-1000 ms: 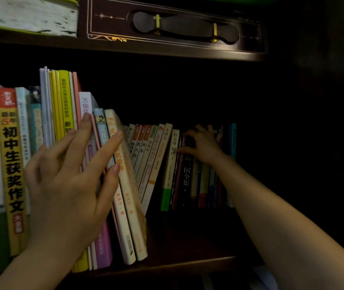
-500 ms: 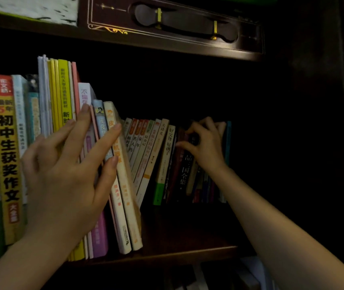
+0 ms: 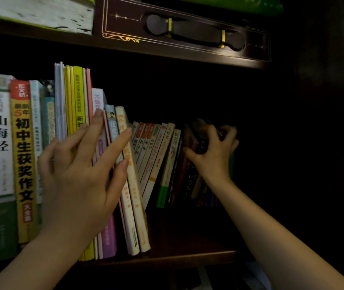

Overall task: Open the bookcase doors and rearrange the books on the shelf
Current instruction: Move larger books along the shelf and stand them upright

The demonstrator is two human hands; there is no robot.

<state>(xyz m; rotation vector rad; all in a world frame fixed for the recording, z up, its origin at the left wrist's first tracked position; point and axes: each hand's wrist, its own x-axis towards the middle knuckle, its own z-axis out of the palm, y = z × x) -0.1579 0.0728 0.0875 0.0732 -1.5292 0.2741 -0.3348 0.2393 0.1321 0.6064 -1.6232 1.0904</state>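
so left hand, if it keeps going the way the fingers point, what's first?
The left hand already lies flat against the upright book spines, so it meets them at once; its fingers point up and right along them.

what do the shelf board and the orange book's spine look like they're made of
Shelf board: looks like dark reddish-brown wood with a smooth, slightly glossy finish; faint sheen along its front edge. Solid or veneer can't be told.
Orange book: a paper or card cover, probably coated; printed characters and a soft sheen on the flat spine.
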